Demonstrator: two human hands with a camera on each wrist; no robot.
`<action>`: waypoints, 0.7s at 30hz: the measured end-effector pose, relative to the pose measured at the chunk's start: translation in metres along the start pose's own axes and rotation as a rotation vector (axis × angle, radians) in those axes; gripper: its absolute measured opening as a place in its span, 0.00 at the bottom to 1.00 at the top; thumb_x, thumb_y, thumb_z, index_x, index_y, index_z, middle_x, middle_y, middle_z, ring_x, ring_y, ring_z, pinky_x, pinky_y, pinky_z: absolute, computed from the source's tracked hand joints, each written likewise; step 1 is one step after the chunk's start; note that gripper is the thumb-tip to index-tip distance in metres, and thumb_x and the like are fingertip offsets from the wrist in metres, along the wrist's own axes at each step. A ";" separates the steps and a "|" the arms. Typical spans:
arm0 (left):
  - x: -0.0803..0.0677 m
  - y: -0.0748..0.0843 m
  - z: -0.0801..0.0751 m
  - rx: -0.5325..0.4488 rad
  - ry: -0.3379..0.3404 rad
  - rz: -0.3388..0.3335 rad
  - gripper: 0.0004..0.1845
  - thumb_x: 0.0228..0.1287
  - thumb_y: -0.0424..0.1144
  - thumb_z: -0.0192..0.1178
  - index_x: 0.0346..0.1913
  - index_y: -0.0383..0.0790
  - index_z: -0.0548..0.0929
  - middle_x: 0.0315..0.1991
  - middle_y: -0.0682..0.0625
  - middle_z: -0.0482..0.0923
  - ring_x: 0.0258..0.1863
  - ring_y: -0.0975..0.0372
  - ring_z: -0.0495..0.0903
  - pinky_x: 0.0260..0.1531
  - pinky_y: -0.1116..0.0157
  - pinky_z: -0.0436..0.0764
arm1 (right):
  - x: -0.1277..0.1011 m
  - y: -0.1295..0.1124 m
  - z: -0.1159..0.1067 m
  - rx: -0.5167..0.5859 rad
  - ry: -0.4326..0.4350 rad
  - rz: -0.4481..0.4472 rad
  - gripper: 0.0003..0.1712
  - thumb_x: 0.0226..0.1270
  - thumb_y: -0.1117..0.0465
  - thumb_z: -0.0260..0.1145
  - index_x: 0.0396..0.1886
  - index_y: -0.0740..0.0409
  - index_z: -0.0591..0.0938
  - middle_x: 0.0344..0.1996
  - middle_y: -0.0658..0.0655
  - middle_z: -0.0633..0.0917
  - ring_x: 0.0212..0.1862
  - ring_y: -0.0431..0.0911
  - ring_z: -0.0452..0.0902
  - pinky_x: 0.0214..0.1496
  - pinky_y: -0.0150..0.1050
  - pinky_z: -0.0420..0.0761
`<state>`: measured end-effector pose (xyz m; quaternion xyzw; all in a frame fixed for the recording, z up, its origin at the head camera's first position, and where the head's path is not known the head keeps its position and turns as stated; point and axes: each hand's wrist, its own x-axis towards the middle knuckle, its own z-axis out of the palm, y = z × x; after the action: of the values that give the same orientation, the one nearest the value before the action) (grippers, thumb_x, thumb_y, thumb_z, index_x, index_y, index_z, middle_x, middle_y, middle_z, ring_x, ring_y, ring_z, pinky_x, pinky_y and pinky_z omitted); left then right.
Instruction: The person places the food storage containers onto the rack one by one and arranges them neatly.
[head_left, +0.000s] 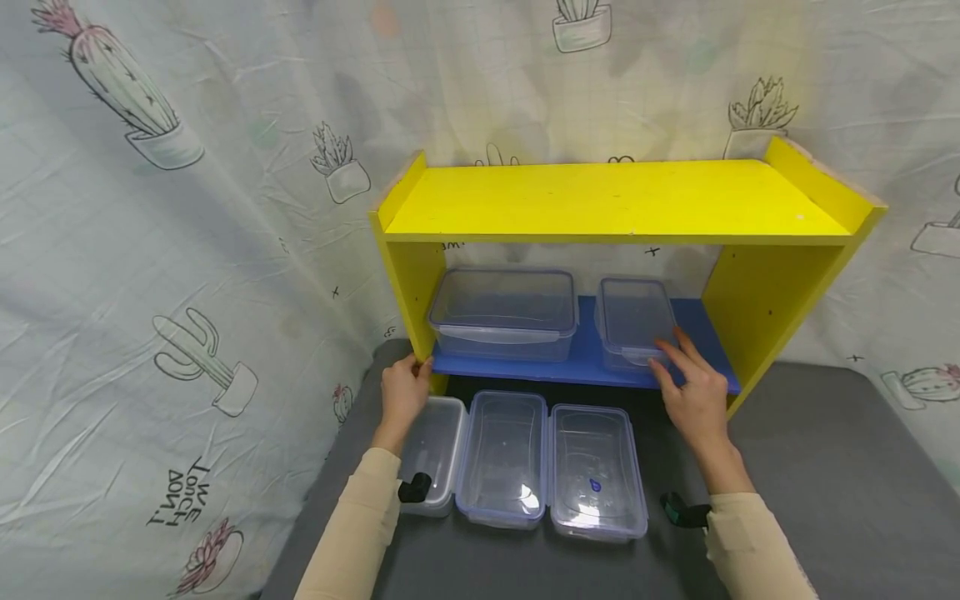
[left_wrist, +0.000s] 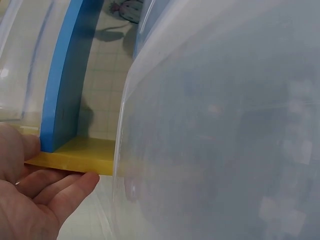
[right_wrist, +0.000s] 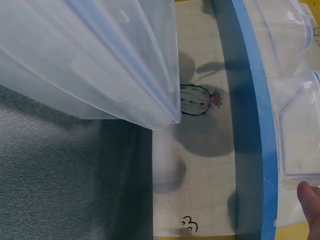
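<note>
- The right hand (head_left: 693, 392) reaches to the blue shelf (head_left: 585, 354) inside the yellow rack (head_left: 615, 200), with its straight fingers spread against the front of the small clear box (head_left: 636, 321); nothing is curled round it.
- That small box sits on the blue shelf at about 1 o'clock from the middle of the head view, just beside the larger lidded box (head_left: 504, 312), which stands at its 9 o'clock.
- In the right wrist view a fingertip (right_wrist: 311, 197) lies at the lower corner of the small box (right_wrist: 300, 135), though the contact itself is at the frame edge and hard to judge.
- The left hand (head_left: 403, 390) grips the rack's left upright at its lower front edge, fingers wrapped round it; the left wrist view shows the thumb (left_wrist: 70, 192) under the yellow board (left_wrist: 75, 157).
- Three open clear tubs stand in a row on the grey table (head_left: 825, 467) at 6 o'clock of the shelf: the left tub (head_left: 438, 450) just beside the left hand, the middle tub (head_left: 502, 458), and the right tub (head_left: 596, 471).
- A cactus-print cloth (head_left: 187, 250) hangs behind.
</note>
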<state>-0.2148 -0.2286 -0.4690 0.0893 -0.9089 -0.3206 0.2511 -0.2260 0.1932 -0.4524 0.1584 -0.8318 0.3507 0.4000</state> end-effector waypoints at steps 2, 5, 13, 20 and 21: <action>0.000 0.001 0.000 -0.001 -0.001 0.001 0.14 0.68 0.44 0.61 0.29 0.37 0.84 0.18 0.45 0.79 0.16 0.58 0.72 0.19 0.65 0.68 | 0.000 0.002 -0.002 0.004 -0.017 0.007 0.23 0.52 0.67 0.74 0.51 0.62 0.84 0.60 0.68 0.78 0.53 0.68 0.79 0.46 0.52 0.81; -0.001 0.002 0.000 -0.007 -0.005 0.003 0.14 0.68 0.44 0.60 0.30 0.36 0.84 0.18 0.45 0.79 0.16 0.57 0.72 0.19 0.65 0.69 | -0.003 0.003 -0.005 0.057 -0.028 0.038 0.31 0.52 0.67 0.74 0.59 0.62 0.79 0.65 0.69 0.73 0.57 0.69 0.76 0.49 0.26 0.79; -0.002 0.002 -0.001 -0.019 -0.002 0.005 0.13 0.67 0.43 0.61 0.31 0.36 0.85 0.21 0.44 0.83 0.17 0.57 0.75 0.20 0.64 0.71 | -0.023 0.001 -0.013 0.156 0.178 0.098 0.32 0.52 0.71 0.70 0.61 0.63 0.78 0.60 0.64 0.79 0.51 0.47 0.81 0.45 0.13 0.71; -0.002 0.001 -0.001 -0.017 -0.004 0.002 0.14 0.68 0.44 0.60 0.30 0.36 0.84 0.20 0.44 0.81 0.16 0.57 0.74 0.20 0.65 0.70 | -0.036 0.003 -0.021 0.151 0.262 0.079 0.13 0.48 0.76 0.69 0.37 0.69 0.87 0.24 0.65 0.85 0.25 0.18 0.68 0.29 0.15 0.67; -0.001 0.002 -0.001 -0.014 -0.004 0.003 0.14 0.68 0.43 0.60 0.30 0.36 0.84 0.20 0.44 0.81 0.16 0.57 0.74 0.20 0.64 0.70 | -0.038 0.004 -0.022 0.154 0.244 0.072 0.12 0.48 0.76 0.69 0.35 0.68 0.87 0.22 0.65 0.85 0.24 0.18 0.68 0.27 0.15 0.67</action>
<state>-0.2132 -0.2276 -0.4677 0.0856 -0.9072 -0.3270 0.2506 -0.1922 0.2110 -0.4742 0.1149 -0.7528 0.4443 0.4720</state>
